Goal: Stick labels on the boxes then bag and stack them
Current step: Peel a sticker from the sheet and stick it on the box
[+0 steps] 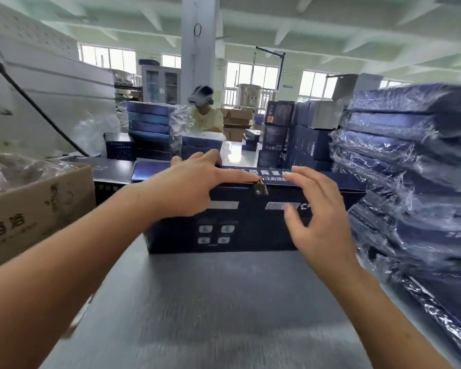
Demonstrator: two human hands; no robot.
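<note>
A dark blue box [224, 225] stands on its long side on the grey table [210, 310], its printed face toward me. A small black and gold label [261, 188] sits at the box's top front edge. My left hand [192, 187] lies over the top left of the box, its straight index finger pressing at the label. My right hand [317, 209] hovers at the box's right front with fingers spread and relaxed, holding nothing. The view is blurred.
A tall stack of bagged blue boxes [415, 182] fills the right side. A cardboard carton [35, 214] with plastic bags stands at the left. More blue boxes [149, 123] are piled behind, where another person [206, 113] sits. White boxes [51, 97] rise at the far left.
</note>
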